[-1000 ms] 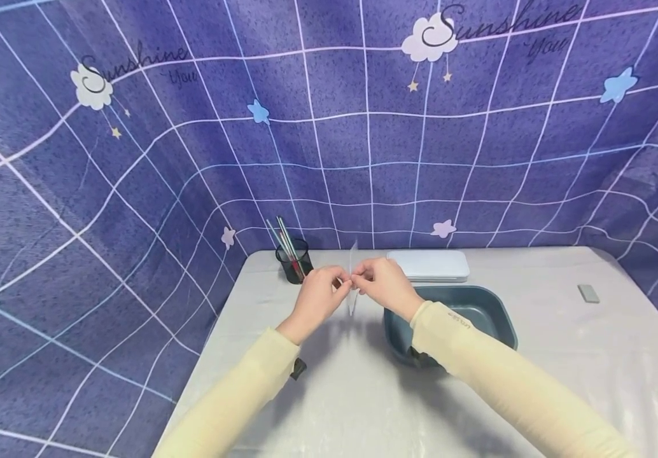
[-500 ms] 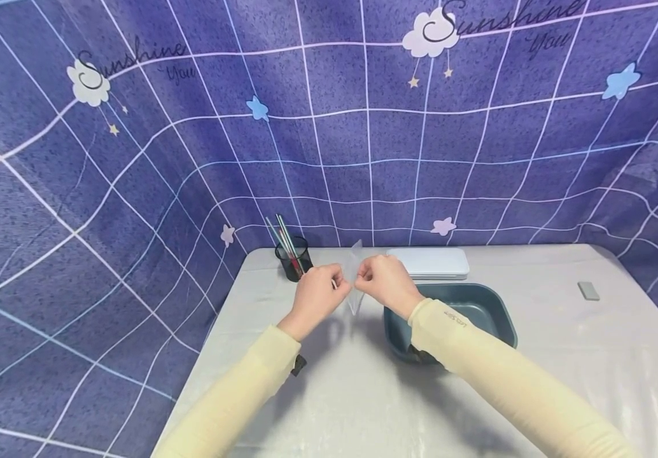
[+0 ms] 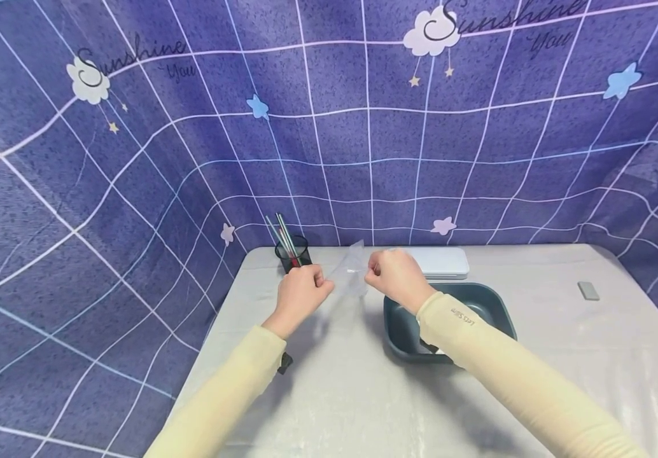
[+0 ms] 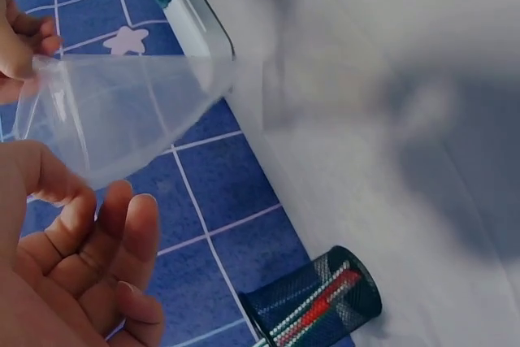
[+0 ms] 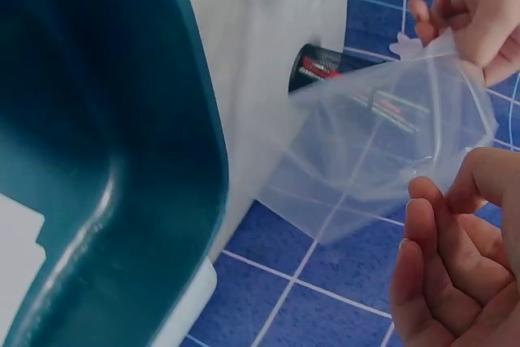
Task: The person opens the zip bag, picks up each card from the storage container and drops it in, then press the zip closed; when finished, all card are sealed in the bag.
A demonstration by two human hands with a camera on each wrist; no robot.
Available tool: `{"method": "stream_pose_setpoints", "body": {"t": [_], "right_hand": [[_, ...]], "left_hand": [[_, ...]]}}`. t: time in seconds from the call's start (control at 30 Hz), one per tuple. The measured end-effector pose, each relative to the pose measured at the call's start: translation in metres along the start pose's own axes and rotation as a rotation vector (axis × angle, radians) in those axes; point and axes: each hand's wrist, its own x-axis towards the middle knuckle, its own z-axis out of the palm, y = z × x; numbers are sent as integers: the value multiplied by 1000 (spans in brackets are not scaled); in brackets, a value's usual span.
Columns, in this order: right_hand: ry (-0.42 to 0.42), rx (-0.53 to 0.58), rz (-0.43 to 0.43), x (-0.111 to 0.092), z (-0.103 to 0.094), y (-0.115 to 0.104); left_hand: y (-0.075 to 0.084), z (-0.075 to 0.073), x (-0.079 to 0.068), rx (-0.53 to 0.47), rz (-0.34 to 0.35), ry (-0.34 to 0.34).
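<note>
Between the two hands, up off the table [image 3: 335,394], a clear plastic bag [image 3: 354,264] is held out, so thin that I can make out the lines of the blue cloth [image 3: 329,133] through it. The left hand [image 3: 299,296] pinches one edge in its fingertips, and the right hand [image 3: 399,280] nips the edge across from it; neither hand is spread wide. From here the mouth looks parted, though with film this see-through I can't be sure how far.

That thinness is what would worry me. Should the hands pull apart much harder, the film could tear or a seam split; should either pinch loosen, the slick edge would probably slip away and the mouth fall closed. The teal tub [image 3: 492,308] sits close below the right hand's wrist, so letting that arm dip might knock it. Just past the left hand stands the mesh cup [image 3: 304,256] with its pens [image 3: 285,236] poking up, and a careless outward sweep of those knuckles could tip it. Behind the right hand, the pale case [image 3: 446,262] lies flat, less at risk, I'd say
</note>
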Motion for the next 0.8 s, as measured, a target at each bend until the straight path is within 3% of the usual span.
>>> {"method": "stream_pose_setpoints", "body": {"t": [0.1,0.2,0.33,0.5,0.57,0.7,0.8], "right_hand": [[14,-17,-28,1,-1,-1],[24,-44,-88,2,1,-5],[33,-96,-190,1,5,-12],[45,-154,-250,-1,7,-21],[59,-173,-267,-2,7,-24],[95,-208,-295,-4,8,-26],[103,-212,-275,-5,9,-24]], "left_hand": [[-1,-3,-2,16,-14,5],[2,-3,-3,29,24,18],[13,-5,-3,39,153,31],[27,-9,-4,125,319,80],[29,-9,-3,154,336,118],[30,-11,-2,162,308,183],[28,-14,-1,153,302,227]]}}
